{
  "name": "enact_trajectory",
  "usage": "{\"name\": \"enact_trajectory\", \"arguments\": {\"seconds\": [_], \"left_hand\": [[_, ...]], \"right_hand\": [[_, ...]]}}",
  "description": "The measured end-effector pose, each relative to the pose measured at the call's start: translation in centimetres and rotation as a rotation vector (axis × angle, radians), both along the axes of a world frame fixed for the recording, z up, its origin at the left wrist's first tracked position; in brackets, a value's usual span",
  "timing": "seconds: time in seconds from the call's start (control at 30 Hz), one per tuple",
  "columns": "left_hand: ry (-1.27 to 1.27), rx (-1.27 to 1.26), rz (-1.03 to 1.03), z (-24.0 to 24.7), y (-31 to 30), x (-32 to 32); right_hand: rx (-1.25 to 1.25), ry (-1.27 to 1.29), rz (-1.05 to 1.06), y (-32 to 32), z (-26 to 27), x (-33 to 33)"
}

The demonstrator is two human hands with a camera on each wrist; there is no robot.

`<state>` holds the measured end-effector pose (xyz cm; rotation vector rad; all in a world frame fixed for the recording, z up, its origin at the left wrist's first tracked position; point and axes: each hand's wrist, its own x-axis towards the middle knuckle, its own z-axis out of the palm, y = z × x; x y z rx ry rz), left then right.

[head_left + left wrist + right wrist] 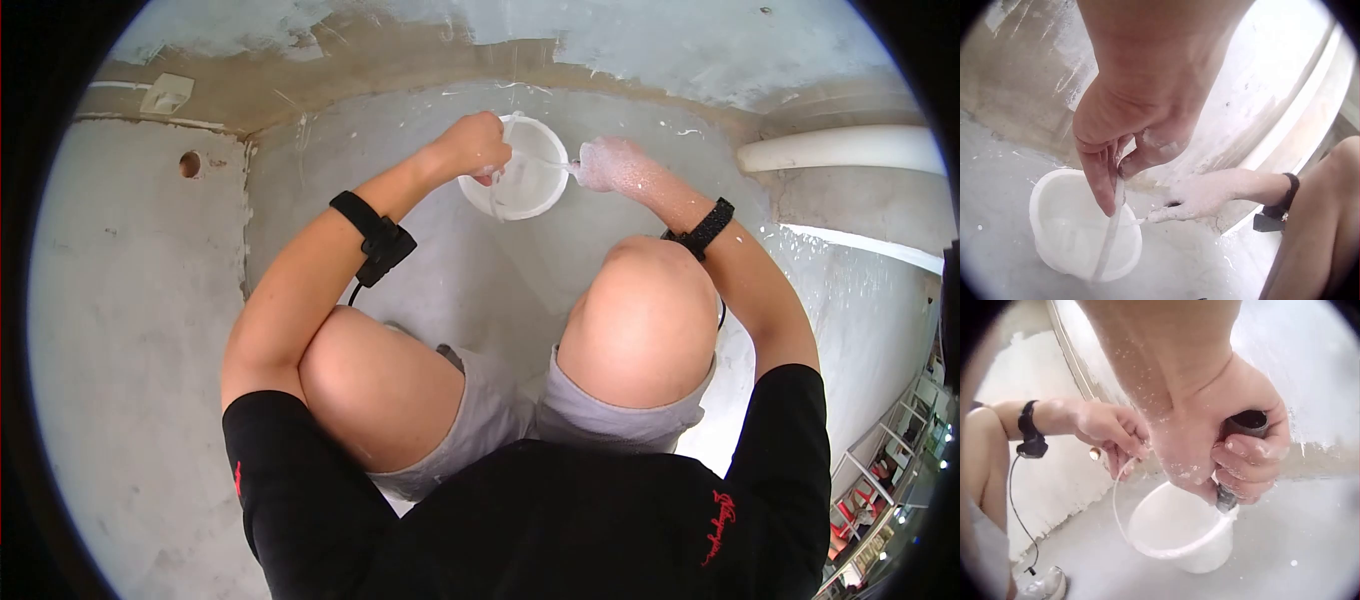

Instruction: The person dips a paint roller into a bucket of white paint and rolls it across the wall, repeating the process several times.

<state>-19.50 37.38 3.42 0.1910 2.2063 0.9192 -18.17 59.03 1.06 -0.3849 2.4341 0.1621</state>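
A white plastic bucket (1213,553) stands on the grey floor in front of the person. My left hand (478,148) pinches its thin white bail handle (1109,240) between thumb and fingers, holding it raised over the rim. My right hand (608,163), coated in white residue, grips a tool's dark round handle (1242,430) with a hollow end. The tool's metal neck (1226,499) points down at the bucket rim. In the head view a thin whitish part of it reaches over the bucket's opening; its working end is hidden.
Behind the bucket rises a patchily plastered wall (500,55). A white pipe (850,150) runs along the right side, and a pipe hole (190,164) opens at the left. The person's knees (640,310) are bent close to the bucket. White splashes dot the floor.
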Motion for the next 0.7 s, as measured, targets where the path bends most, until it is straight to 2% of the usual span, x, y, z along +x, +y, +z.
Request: {"name": "enact_trajectory", "arguments": {"seconds": [0.2, 0.33, 0.5, 0.63, 0.7], "left_hand": [[-0.018, -0.014, 0.006, 0.3, 0.7, 0.1], [-0.004, -0.002, 0.003, -0.1, 0.4, 0.0], [-0.013, 0.018, 0.024, -0.2, 0.3, 0.2], [-0.023, 0.019, 0.035, 0.0, 0.5, 0.0], [-0.035, 0.051, 0.053, 0.1, 0.5, 0.0]], "right_hand": [[-0.021, 0.014, 0.118, -0.9, 1.7, -0.8], [-0.090, 0.111, 0.022, -0.1, -0.5, -0.2], [0.022, 0.029, 0.052, -0.3, 1.9, -0.5], [0.066, 0.025, 0.131, -1.0, 1.6, -0.4], [-0.105, 0.089, 0.039, -0.3, 0.0, 0.0]]}}
